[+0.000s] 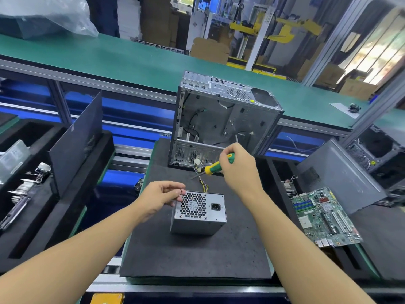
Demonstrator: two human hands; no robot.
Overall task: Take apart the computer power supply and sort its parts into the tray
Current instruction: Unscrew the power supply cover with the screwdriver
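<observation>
Right hand is wrapped tight around the green and yellow screwdriver, just behind the power supply, shaft angled down and left toward its far edge. Left hand has its fingertips bunched at the supply's far left corner, can't tell if they're pinching anything. The supply sits on the black foam mat, grille face up, long side running left to right, socket at the right end, with the open case behind it.

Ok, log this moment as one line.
left hand at power supply corner, grip unclear | right hand holds screwdriver, tip clear of it | power supply on mat, unopened
</observation>
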